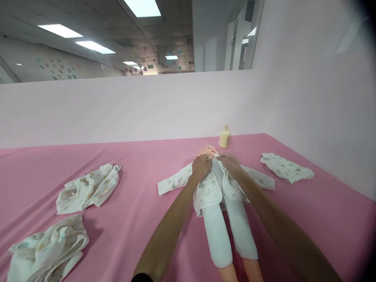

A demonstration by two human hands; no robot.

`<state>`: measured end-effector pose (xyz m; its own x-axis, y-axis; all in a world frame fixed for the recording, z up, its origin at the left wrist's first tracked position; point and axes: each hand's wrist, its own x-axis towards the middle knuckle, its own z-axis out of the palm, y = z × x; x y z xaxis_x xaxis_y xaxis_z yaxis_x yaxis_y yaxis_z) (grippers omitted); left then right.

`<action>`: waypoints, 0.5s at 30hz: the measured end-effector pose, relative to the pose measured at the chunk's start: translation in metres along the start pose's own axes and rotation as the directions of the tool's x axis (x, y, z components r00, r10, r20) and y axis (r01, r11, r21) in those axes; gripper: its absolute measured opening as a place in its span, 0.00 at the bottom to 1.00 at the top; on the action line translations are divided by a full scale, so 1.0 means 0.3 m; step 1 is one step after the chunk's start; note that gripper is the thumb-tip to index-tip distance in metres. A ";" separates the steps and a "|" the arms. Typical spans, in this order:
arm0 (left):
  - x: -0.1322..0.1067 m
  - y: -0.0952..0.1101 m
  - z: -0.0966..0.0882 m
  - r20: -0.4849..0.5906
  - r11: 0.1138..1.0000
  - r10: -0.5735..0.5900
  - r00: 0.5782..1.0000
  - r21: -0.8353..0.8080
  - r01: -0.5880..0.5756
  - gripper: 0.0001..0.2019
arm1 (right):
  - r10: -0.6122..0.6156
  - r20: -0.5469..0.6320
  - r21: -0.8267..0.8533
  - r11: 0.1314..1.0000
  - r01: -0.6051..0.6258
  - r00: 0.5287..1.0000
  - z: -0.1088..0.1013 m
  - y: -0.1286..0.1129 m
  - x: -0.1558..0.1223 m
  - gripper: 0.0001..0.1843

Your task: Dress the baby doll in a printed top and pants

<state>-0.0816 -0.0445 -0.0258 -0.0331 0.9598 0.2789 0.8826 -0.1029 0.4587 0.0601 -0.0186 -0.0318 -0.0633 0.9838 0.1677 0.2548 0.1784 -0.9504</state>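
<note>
A baby doll (208,149) lies on its back on the pink sheet, head away from me and legs toward me. It has a white printed baby jacket (209,192) spread around it, front parted, with both sleeves stretched out sideways. White cloth covers its body and its legs (216,235) down to the shins. At the neckline, my left hand (201,166) is closed on the jacket's left front edge. My right hand (230,164) pinches the other front edge beside the doll's chin. Fingertips of both hands are partly hidden.
Crumpled printed baby clothes (89,188) lie at left, with another bunched garment (49,250) nearer me. A folded printed garment (286,167) sits at right by the wall. A pump bottle (225,138) stands behind the doll's head, before a low white wall (132,109).
</note>
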 end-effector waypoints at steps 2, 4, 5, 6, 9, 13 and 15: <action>0.007 -0.003 0.002 -0.011 1.000 0.013 1.000 0.015 -0.013 0.13 | 0.008 -0.003 -0.002 1.000 -0.008 1.000 0.001 0.000 0.000 0.17; 0.013 -0.006 0.007 -0.029 1.000 0.013 0.999 0.025 -0.013 0.13 | 0.018 -0.002 0.003 1.000 -0.018 1.000 0.002 0.001 0.000 0.16; 0.016 -0.008 0.009 -0.037 1.000 0.013 0.999 0.029 -0.012 0.14 | 0.023 0.001 0.010 1.000 -0.023 1.000 0.002 0.001 0.000 0.15; 0.018 -0.010 0.011 -0.041 0.999 0.012 0.999 0.034 -0.011 0.14 | 0.026 0.006 0.018 0.999 -0.026 1.000 0.001 0.001 -0.001 0.15; 0.022 -0.016 0.013 -0.041 0.999 0.022 0.999 0.043 -0.021 0.15 | 0.032 0.010 0.037 0.999 -0.032 0.999 0.000 -0.003 -0.004 0.14; 0.017 -0.017 0.013 -0.045 0.998 0.043 0.998 0.047 -0.041 0.16 | 0.035 0.026 0.067 0.997 -0.037 0.999 0.000 -0.007 -0.006 0.13; 0.013 -0.015 0.016 -0.055 0.997 0.057 0.997 0.060 -0.054 0.17 | 0.044 0.035 0.067 0.997 -0.046 0.998 -0.001 -0.005 -0.005 0.13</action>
<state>-0.0836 -0.0389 -0.0308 -0.0078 0.9366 0.3504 0.9098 -0.1388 0.3912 0.0600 -0.0203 -0.0305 -0.0860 0.9895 0.1165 0.1921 0.1312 -0.9726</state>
